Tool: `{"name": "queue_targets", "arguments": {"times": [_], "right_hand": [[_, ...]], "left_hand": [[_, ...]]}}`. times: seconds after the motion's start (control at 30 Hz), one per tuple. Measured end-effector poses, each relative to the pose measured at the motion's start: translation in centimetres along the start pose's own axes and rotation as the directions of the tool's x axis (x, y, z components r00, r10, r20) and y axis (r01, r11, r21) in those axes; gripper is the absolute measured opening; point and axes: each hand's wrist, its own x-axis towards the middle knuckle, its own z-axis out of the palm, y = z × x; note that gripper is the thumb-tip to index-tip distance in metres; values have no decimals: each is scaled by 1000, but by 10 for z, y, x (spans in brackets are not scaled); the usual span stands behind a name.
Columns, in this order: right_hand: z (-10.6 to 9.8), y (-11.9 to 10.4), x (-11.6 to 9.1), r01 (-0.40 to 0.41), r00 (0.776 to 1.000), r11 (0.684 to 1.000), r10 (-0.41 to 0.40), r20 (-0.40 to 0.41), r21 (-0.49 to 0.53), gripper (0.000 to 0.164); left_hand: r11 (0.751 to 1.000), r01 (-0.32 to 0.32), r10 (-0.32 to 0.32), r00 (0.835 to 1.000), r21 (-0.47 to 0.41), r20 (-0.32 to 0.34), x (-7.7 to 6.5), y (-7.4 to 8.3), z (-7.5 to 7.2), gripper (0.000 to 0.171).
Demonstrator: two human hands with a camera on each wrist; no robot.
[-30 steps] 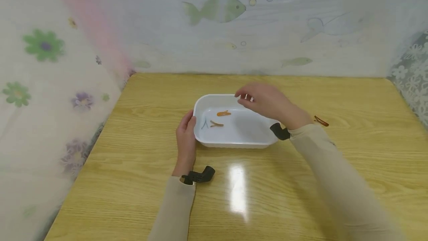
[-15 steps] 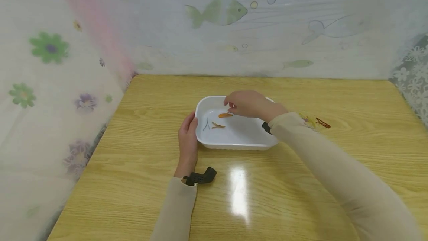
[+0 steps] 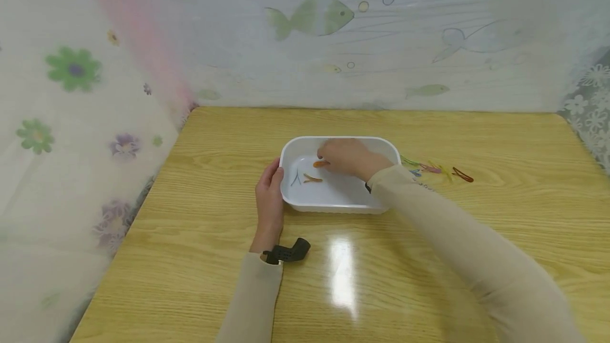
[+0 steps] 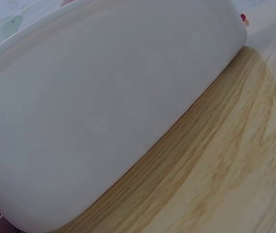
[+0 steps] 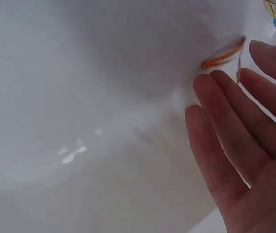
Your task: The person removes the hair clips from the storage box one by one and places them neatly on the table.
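Note:
A white plastic tray (image 3: 340,209) stands on the table, its outer wall (image 4: 109,97) filling much of the left wrist view. My left hand (image 3: 270,195) holds its left end, thumb near the rim. Inside the tray my right hand (image 3: 350,156) pinches an orange snap hair clip (image 5: 220,58), which stands sprung apart and blurred, between thumb and index finger. The other fingers (image 5: 232,124) are nearly straight. Left of this hand lie a brown hair clip (image 3: 313,178) and a pale blue one (image 3: 296,177), both spread open.
Right of the tray, several coloured hair clips lie on the wooden table (image 3: 190,226), partly behind the right sleeve (image 3: 443,216). A dark red hair clip (image 3: 463,174) is farthest right. A painted cloth (image 3: 381,57) hangs behind the table.
My right hand has come down and left from above the tray's back rim to the orange hair clip. More clips on the table now show behind the sleeve. My left hand stays at the tray.

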Motion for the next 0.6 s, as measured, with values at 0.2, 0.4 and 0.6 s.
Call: {"name": "queue_targets", "arguments": {"times": [0.2, 0.4, 0.6], "right_hand": [[4, 0, 4, -15, 1000, 999, 16, -27, 49, 23], [5, -7, 13, -36, 999, 999, 36, 3, 27, 18], [10, -11, 16, -37, 999, 999, 37, -22, 8, 16]], "left_hand": [[1000, -4, 4, 1000, 9, 2, 1, 0, 1, 35], [1000, -9, 9, 1000, 10, -5, 1, 3, -2, 34], [1000, 11, -11, 1000, -14, -1, 2, 0, -1, 34]]}}
